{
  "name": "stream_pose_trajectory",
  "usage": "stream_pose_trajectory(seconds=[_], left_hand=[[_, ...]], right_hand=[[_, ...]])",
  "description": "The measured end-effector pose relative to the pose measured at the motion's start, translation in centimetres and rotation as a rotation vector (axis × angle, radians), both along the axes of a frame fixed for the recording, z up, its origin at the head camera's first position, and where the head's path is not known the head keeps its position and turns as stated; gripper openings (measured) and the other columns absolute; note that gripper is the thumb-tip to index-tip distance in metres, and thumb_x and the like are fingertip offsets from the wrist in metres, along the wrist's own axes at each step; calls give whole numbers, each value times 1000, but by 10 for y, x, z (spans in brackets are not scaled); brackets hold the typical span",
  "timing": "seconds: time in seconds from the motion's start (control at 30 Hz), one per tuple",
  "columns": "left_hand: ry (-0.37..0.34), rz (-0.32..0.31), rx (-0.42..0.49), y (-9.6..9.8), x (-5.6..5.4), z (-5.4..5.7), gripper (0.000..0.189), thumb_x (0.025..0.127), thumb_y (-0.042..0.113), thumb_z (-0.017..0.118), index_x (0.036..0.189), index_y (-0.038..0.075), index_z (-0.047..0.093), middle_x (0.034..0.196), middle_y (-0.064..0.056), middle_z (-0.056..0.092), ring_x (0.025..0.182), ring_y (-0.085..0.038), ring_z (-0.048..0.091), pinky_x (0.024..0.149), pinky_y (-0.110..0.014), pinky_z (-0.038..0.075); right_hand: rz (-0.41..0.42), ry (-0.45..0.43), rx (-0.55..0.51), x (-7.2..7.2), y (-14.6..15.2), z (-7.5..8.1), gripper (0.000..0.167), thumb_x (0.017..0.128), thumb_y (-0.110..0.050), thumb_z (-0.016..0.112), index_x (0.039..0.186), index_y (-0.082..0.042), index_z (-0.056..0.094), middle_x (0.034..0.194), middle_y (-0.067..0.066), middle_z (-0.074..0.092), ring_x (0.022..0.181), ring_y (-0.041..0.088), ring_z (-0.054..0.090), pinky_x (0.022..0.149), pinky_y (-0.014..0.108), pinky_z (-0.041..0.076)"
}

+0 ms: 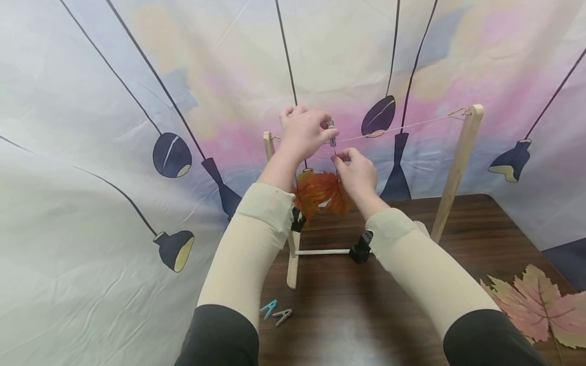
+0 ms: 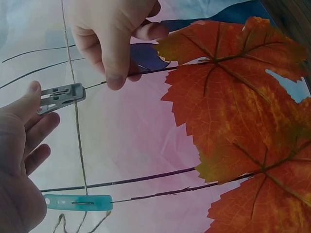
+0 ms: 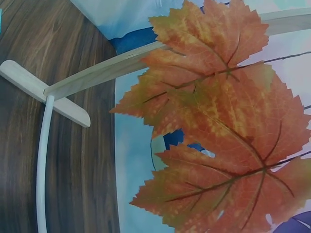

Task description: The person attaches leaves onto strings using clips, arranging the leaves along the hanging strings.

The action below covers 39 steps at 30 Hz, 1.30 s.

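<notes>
My left hand (image 1: 305, 131) pinches the handle end of a grey clothespin (image 2: 62, 98) at the twine (image 2: 77, 138). Just below it, my right hand (image 1: 358, 172) holds the thin dark stem of an orange-red artificial maple leaf (image 2: 233, 97) between thumb and fingers. The stem's tip meets the clothespin's nose. Beside it, a teal clothespin (image 2: 80, 202) is clipped on the twine with the stem of a second orange leaf (image 2: 262, 204). Both leaves hang overlapping, and the right wrist view shows a leaf (image 3: 228, 126) up close, without either hand.
A wooden post (image 1: 458, 173) carries the twine's right end; another post (image 1: 268, 145) stands at left. A white rod (image 1: 322, 251) joins the stand low down. A blue clothespin (image 1: 269, 308), a grey-beige clothespin (image 1: 283, 317) and a pinkish leaf (image 1: 542, 305) lie on the brown table (image 1: 357, 325).
</notes>
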State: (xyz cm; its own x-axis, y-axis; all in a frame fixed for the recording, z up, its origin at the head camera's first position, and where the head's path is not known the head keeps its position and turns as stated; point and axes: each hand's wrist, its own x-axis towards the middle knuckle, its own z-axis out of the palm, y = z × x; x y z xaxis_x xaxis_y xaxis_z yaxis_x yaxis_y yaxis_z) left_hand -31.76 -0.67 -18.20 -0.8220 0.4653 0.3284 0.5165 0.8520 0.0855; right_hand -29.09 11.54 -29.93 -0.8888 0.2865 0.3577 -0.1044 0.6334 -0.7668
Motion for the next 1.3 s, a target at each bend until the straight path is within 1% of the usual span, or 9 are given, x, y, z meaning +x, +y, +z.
stream_pose_trajectory(seconds=[0.17,0.3,0.53,0.73,0.83,0.9,1.07,1.2,1.3], left_hand=[[3,16,5,-4,0,1,42,89,51,57,125,29,59,115,13,62,122,-16,37,105,-45,7],[-3,24,45,-7,0,1,54,86,54,58,133,29,53,120,13,60,126,-16,35,104,-45,10],[-1,53,74,-14,-3,-1,63,82,63,57,136,31,49,125,14,56,124,-16,37,103,-45,13],[5,56,145,-23,-7,-7,66,79,62,62,135,29,50,125,13,57,123,-16,38,102,-46,10],[14,56,166,-27,-8,-8,65,79,60,63,135,28,51,124,12,58,122,-18,38,102,-47,11],[12,61,173,-30,-8,-7,64,80,59,63,135,28,51,124,11,58,123,-18,38,102,-47,11],[3,84,199,-40,-9,-2,67,80,61,61,137,28,48,126,12,56,126,-18,35,103,-46,8],[-5,99,252,-50,-11,0,70,79,61,63,137,26,48,129,12,55,126,-18,36,102,-47,7],[-1,114,291,-58,-11,0,72,78,61,64,138,24,48,129,11,55,126,-18,37,102,-48,9]], right_hand=[[5,-9,17,0,4,-2,35,90,-48,57,109,-20,64,114,-2,66,105,25,57,84,43,42],[12,-1,30,0,8,-4,35,89,-47,58,110,-19,64,114,-1,66,103,26,57,84,43,41],[41,32,66,4,16,-8,40,88,-48,60,114,-17,62,114,1,65,94,24,59,79,41,44],[6,45,72,6,28,-12,45,86,-53,58,114,-18,62,115,1,65,86,23,60,74,41,43],[-14,59,66,6,36,-14,47,86,-55,58,114,-17,62,115,1,65,83,23,60,75,41,42],[-26,68,57,5,42,-16,50,86,-56,57,115,-16,62,116,2,64,85,24,60,78,42,42],[-56,78,27,5,56,-18,53,86,-57,56,116,-13,61,117,4,64,98,27,58,87,44,39],[-75,87,28,5,66,-21,54,86,-58,56,115,-13,62,116,4,64,103,28,57,88,45,38],[-82,90,33,6,70,-23,55,85,-59,55,115,-14,62,116,4,64,100,28,58,84,44,40]])
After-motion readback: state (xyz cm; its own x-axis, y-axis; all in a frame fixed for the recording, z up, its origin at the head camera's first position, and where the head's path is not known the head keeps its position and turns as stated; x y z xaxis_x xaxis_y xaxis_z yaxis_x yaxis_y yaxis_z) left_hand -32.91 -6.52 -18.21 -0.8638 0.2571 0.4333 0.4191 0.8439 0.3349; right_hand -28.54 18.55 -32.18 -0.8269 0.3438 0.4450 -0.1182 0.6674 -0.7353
